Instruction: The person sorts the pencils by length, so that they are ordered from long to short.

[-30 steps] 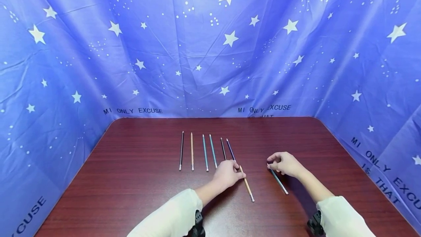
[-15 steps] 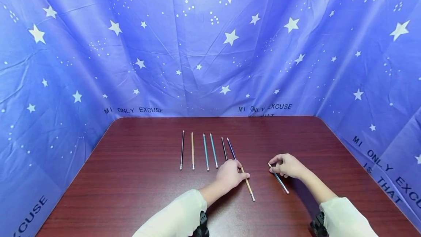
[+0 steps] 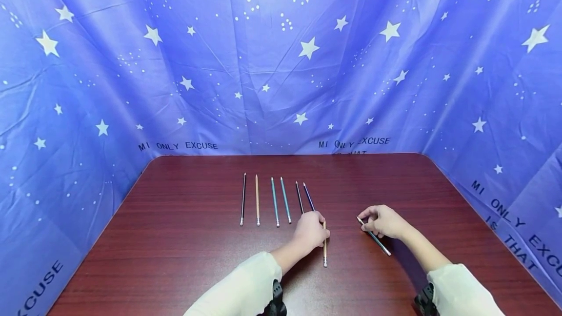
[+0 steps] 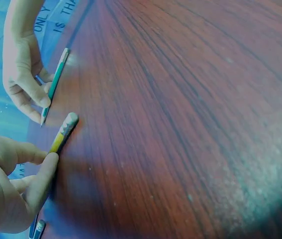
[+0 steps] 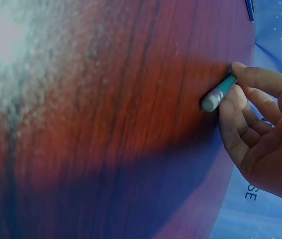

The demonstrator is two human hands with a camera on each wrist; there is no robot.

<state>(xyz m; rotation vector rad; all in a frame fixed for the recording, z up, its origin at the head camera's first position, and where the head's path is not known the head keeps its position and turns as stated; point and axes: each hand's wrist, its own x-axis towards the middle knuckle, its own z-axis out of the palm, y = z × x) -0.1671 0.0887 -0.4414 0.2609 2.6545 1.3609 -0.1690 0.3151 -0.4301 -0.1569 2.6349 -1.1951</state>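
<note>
My left hand (image 3: pixel 311 230) pinches a yellow pencil (image 3: pixel 325 252) between thumb and fingers; its white eraser end points toward me. In the left wrist view the yellow pencil (image 4: pixel 58 142) shows between thumb and finger. On the right, my right hand (image 3: pixel 383 222) pinches a green pencil (image 3: pixel 381 244) near its sharpened tip, its eraser end slanting toward the near right. The right wrist view shows that green pencil (image 5: pixel 222 90) between thumb and fingers. Beyond my left hand lie a dark blue pencil (image 3: pixel 309 196) and a black pencil (image 3: pixel 299 196), their near ends hidden by it.
Further left on the brown table (image 3: pixel 175 238) lie two teal pencils, one (image 3: pixel 274 202) beside the other (image 3: pixel 285 200), then a natural-wood pencil (image 3: pixel 257 201) and a black pencil (image 3: pixel 243 200). A blue star-patterned curtain (image 3: pixel 246 62) surrounds the table's back and sides.
The yellow pencil in my left hand has turned from slanted to nearly straight, its eraser end moving left. The green pencil's eraser end has shifted right as my right hand grips it.
</note>
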